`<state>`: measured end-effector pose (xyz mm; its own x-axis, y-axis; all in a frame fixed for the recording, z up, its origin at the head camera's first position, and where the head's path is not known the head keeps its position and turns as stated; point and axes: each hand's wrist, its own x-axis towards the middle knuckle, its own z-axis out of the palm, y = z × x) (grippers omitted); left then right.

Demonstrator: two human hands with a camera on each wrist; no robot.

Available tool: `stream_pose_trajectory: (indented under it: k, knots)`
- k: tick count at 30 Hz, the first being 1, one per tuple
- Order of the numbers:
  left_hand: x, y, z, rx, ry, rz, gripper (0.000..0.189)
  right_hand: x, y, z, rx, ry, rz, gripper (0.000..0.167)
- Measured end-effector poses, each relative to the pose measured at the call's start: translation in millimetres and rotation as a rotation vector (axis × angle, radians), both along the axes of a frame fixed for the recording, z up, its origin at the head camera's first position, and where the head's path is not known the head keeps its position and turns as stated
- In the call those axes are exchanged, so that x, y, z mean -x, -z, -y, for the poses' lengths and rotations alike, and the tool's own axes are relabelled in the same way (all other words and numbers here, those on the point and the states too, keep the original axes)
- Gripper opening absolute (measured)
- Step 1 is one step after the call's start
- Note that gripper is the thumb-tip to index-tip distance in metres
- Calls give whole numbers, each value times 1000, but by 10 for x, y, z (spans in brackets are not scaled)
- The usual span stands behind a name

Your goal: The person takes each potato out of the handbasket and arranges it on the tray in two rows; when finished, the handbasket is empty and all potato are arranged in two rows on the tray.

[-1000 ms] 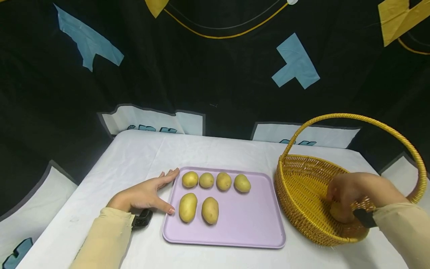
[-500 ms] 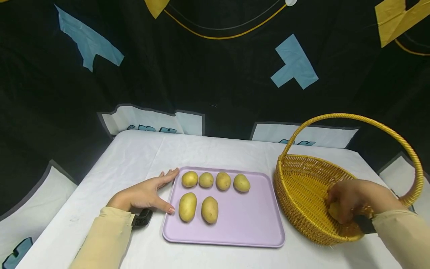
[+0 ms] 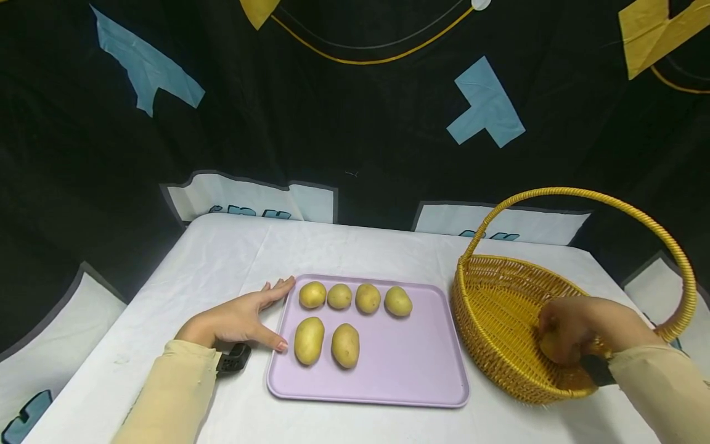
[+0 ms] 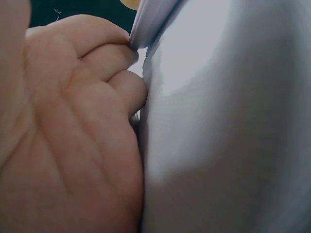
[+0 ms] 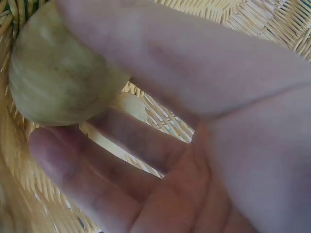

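Observation:
My right hand (image 3: pixel 577 327) reaches down inside a yellow wicker basket (image 3: pixel 488 345). In the right wrist view its thumb and fingers are around a potato (image 5: pixel 58 73) against the basket's woven wall; the head view shows little of that potato. My left hand (image 3: pixel 238 320) lies at the left side of a lilac tray (image 3: pixel 410 370), thumb tip on the rim and fingers stretched to the far left corner. On the tray, several smaller potatoes (image 3: pixel 368 298) form a back row, with two longer potatoes (image 3: pixel 309 341) in front at the left.
The basket's tall arched handle (image 3: pixel 588 192) rises over the right forearm. A white cloth (image 3: pixel 333 250) covers the table under tray and basket. Behind the table hangs a black curtain (image 3: pixel 310 123) with blue and yellow shapes.
My right hand has moved slightly, down around the potato in the basket, and the basket has shifted a little left. The left hand and the potatoes on the tray have stayed put.

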<state>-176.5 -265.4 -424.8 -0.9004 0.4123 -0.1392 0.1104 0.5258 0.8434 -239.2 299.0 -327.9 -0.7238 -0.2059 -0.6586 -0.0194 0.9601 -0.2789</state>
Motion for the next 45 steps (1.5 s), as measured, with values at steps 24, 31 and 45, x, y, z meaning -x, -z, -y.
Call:
stream_pose_trajectory:
  k: [24, 31, 45]
  knots:
    - [-9, -4, 3, -21, 1, 8, 121, -9, -228, 109, 119, -88, -344, 45]
    - [-10, 2, 3, -12, -2, 9, 121, -156, -259, 332, 227, -27, -406, 48]
    - [-2, 6, 12, 4, 9, -14, 120, -454, -226, 832, 432, 150, -552, 65]
